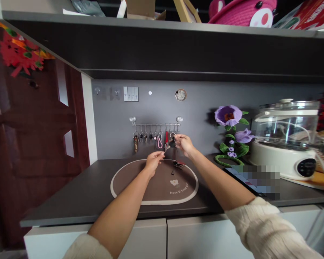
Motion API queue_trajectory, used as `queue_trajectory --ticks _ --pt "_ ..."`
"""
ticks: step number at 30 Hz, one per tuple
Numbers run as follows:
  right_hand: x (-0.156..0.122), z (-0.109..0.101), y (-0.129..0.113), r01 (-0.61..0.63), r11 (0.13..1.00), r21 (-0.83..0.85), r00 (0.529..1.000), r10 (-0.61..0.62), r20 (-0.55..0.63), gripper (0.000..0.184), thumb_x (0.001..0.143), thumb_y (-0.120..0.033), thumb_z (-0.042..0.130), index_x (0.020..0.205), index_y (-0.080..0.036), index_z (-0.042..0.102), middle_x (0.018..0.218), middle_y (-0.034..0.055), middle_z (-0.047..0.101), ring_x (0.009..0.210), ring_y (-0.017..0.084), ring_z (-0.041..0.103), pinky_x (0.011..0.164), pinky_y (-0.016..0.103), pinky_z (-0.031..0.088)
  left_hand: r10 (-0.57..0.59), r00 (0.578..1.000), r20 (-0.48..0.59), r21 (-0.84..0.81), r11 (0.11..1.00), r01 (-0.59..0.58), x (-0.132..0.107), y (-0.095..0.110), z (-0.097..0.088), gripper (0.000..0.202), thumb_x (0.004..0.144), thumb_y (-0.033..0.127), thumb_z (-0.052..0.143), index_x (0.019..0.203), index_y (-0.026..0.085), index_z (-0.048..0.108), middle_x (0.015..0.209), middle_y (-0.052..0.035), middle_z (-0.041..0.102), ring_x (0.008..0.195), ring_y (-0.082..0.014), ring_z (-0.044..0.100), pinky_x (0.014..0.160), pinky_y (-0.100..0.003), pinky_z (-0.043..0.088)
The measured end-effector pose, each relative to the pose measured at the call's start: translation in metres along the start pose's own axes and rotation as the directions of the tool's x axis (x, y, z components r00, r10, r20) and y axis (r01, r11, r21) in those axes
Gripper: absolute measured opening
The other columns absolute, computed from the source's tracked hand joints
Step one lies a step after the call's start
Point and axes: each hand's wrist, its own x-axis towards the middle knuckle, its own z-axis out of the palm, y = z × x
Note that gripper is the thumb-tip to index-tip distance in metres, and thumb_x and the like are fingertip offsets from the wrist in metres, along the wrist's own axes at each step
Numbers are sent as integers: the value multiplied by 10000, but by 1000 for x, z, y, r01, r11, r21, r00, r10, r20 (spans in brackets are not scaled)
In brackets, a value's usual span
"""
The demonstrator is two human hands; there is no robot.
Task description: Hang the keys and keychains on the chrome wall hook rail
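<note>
Keys (146, 139) hang from one rail (156, 125), right hand (185, 144) pinching one bunch (172, 142), fingertips of left hand (153, 163) together

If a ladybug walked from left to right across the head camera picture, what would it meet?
Red flowers → brown tag → left hand → right hand → purple flowers → white machine.

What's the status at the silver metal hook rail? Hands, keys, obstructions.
Right hand at the small black key fob, rail's right side. Left hand lower, grip unclear. Narrow red strap hangs close, between the hands.
</note>
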Motion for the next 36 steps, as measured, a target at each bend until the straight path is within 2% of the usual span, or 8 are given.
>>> queue_trajectory --ticks 3,9,14,21,30,36 --pt "17 1 -5 1 1000 -24 999 -2 -52 7 667 -146 523 663 -146 529 520 -20 537 409 41 426 437 170 351 -7 1000 -5 22 1000 7 -1 1 0 331 600 363 632 836 130 632 755 -64 618 589 -78 503 477 -179 328" --pt "44 6 -7 -27 998 -65 989 17 -144 93 680 -90 457 640 -129 531 437 -29 485 341 30 343 379 164 298 -25 1000 -2 62 998 25 -2 1 0 303 621 356 614 829 136 631 759 -64 621 579 -74 493 474 -179 325" --pt "56 12 -3 -56 996 -64 977 42 -208 104 691 -79 470 616 -139 508 363 -65 384 315 26 289 363 163 278 -19 1000 -2 63 998 19 -1 0 0 301 608 351 622 818 136 636 752 -64 623 595 -81 500 482 -181 328" --pt "64 17 8 -69 995 -67 950 45 -309 133 706 -73 455 598 -147 480 342 -75 348 309 33 279 340 163 247 -21 1000 -14 67 998 22 -1 1 0 292 609 349 621 808 135 638 738 -64 622 587 -80 497 474 -177 324" --pt "63 11 21 -76 996 -54 949 56 -309 107 681 -59 466 626 -141 507 370 -66 397 325 35 313 353 161 263 -20 1000 -21 85 996 22 1 0 -1 281 618 354 616 808 149 643 735 -60 625 582 -82 500 478 -181 325" --pt "63 7 28 -58 997 -51 969 44 -245 109 693 -75 471 616 -141 511 374 -63 413 333 40 337 359 160 274 -23 1000 -19 84 996 25 0 2 0 257 625 327 608 801 142 639 729 -58 620 598 -86 499 480 -180 325"
